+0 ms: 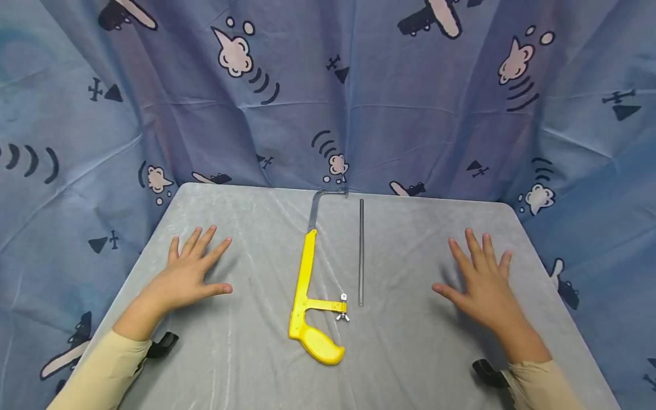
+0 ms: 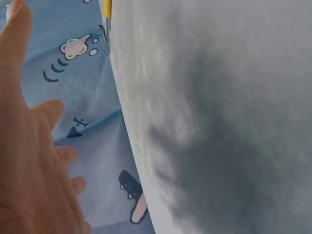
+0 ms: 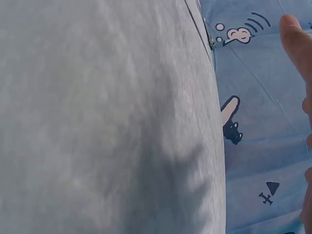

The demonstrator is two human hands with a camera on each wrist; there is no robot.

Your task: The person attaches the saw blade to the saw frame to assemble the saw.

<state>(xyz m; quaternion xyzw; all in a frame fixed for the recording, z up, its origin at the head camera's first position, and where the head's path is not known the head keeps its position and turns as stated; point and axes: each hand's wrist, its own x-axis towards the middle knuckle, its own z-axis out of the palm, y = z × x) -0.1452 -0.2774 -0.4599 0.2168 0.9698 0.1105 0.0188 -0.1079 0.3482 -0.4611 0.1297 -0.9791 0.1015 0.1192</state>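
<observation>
A hacksaw frame with a yellow grip and a grey metal front bar lies on the grey cloth-covered table. At its lower arm sits a wing nut. Just right of it, a thin grey metal rod lies lengthwise. My left hand hovers over the table's left side, fingers spread, holding nothing. On the right side my right hand is held likewise, palm down and fingers apart. Both hands are well away from the saw frame and cast shadows on the cloth.
A blue patterned curtain hangs behind the table and down both sides. The saw frame's far end reaches the table's back edge. Black straps show at both wrists, by the cream sleeves.
</observation>
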